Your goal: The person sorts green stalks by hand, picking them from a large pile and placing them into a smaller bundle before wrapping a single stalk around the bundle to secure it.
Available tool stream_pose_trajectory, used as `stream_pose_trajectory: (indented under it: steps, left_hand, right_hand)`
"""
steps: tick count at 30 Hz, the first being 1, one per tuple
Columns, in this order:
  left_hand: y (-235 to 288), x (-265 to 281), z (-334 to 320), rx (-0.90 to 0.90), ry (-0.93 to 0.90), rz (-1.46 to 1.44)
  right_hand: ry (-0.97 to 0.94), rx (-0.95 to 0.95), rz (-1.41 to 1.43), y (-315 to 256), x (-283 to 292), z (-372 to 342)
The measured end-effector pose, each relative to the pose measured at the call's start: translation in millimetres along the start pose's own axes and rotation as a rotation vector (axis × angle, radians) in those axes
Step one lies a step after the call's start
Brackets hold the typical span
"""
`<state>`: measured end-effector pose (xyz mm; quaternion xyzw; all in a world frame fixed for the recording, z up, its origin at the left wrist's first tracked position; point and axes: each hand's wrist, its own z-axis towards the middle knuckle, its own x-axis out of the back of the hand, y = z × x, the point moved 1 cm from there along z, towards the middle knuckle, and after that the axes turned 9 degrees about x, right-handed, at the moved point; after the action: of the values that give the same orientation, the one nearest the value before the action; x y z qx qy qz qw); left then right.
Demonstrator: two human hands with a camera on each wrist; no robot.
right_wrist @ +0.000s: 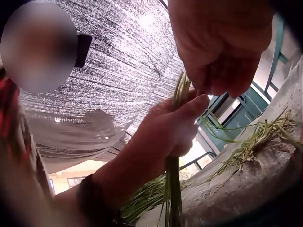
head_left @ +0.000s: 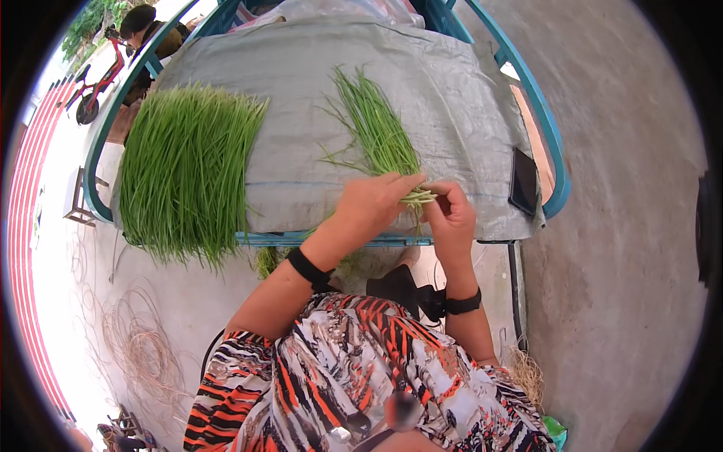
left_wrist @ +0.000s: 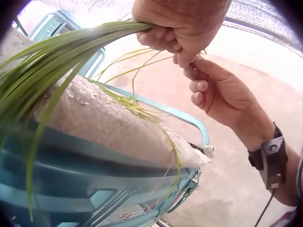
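A bunch of garlic chives (head_left: 376, 128) lies across the grey woven sheet (head_left: 301, 98), its pale stem ends toward the person. My left hand (head_left: 369, 205) grips it near those ends; in the left wrist view the long green leaves (left_wrist: 80, 42) droop away from the fist. Close against it, my right hand (head_left: 453, 220) has thumb and fingertips pinched together at the stem ends. The right wrist view has the cut stems (right_wrist: 181, 87) poking up above the left thumb, beside the curled right fingers. What lies between the right fingertips is mostly hidden.
A thick pile of chives (head_left: 188, 169) covers the sheet's left side. A phone (head_left: 523, 182) lies near the right edge, inside the teal rail (head_left: 559, 162). Loose yellowed bits (right_wrist: 258, 144) are scattered on the sheet. Another person (head_left: 154, 38) is beyond, at upper left.
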<state>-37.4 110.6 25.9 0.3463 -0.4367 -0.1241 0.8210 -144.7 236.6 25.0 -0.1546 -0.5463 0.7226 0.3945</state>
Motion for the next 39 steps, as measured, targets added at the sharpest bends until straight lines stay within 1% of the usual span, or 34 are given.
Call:
stream_pose_trajectory:
  steps: [3,4,6,9,11,13,14,16,19,22,25,28,31,34,37,39]
  left_hand:
    - [-9,-4,-3,-0.027,-0.031,0.051]
    - [-10,-4,-4,-0.035,-0.036,0.066]
    - [-7,1,-7,0.007,0.019,0.07]
    - [-7,10,-6,0.053,0.066,-0.016]
    - [-1,16,-3,0.037,0.053,-0.069]
    - [14,25,-1,-0.01,0.0,-0.092]
    - [15,23,-2,-0.027,0.023,-0.135]
    - [16,21,-3,-0.054,0.075,-0.22]
    - [-3,34,3,-0.074,0.364,-0.154]
    - [-12,54,-1,0.545,0.351,-0.82]
    - [-32,62,0,0.465,0.418,-1.026]
    - [-52,57,-1,0.536,0.536,-1.167]
    - [-78,46,-7,0.601,0.512,-1.207]
    - [-99,39,-10,0.667,0.533,-1.227]
    - [-113,33,-16,0.677,0.541,-1.222]
    - [-117,30,-18,0.675,0.549,-1.218]
  right_hand:
    - [-0.048,0.053,-0.118,-3,-3,0]
    - [-0.045,0.008,-0.108,-5,-2,0]
    - [-0.036,-0.071,-0.087,-11,5,0]
    - [0.081,-0.052,0.015,-12,12,6]
    - [-0.064,-0.084,0.062,-29,2,9]
    - [-0.134,0.039,0.053,-34,-16,11]
    - [-0.134,0.182,0.02,-28,-26,16]
    - [-0.207,0.361,-0.123,-14,-23,25]
    - [-0.211,0.456,-0.283,-14,-10,34]
    - [-0.276,0.299,-0.275,-20,2,30]
    - [-0.324,0.137,-0.259,-14,7,12]
    - [-0.378,-0.145,-0.042,-10,7,-9]
    - [-0.375,-0.303,0.179,12,4,-31]
    - [-0.413,-0.387,0.194,24,4,-44]
    - [-0.385,-0.443,0.296,35,6,-55]
    - [-0.361,-0.454,0.272,40,7,-60]
